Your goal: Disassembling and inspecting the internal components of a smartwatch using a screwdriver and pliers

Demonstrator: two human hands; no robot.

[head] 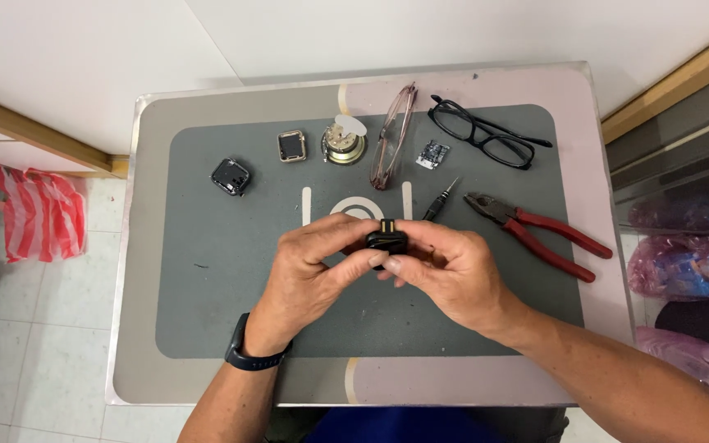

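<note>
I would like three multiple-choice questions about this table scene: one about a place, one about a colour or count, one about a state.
1. Where do the pliers lie?
A. on the person's right of the hands
B. on the floor
C. beside the left wrist

2. How many pairs of glasses are on the table?
A. none
B. two
C. four

3. How is the small black part held?
A. it lies alone on the mat
B. by the left hand only
C. between the fingers of both hands

Answers: 1 A, red handles lie right of the right hand; 2 B, pink glasses and black glasses; 3 C, both hands' fingertips grip it.
</note>
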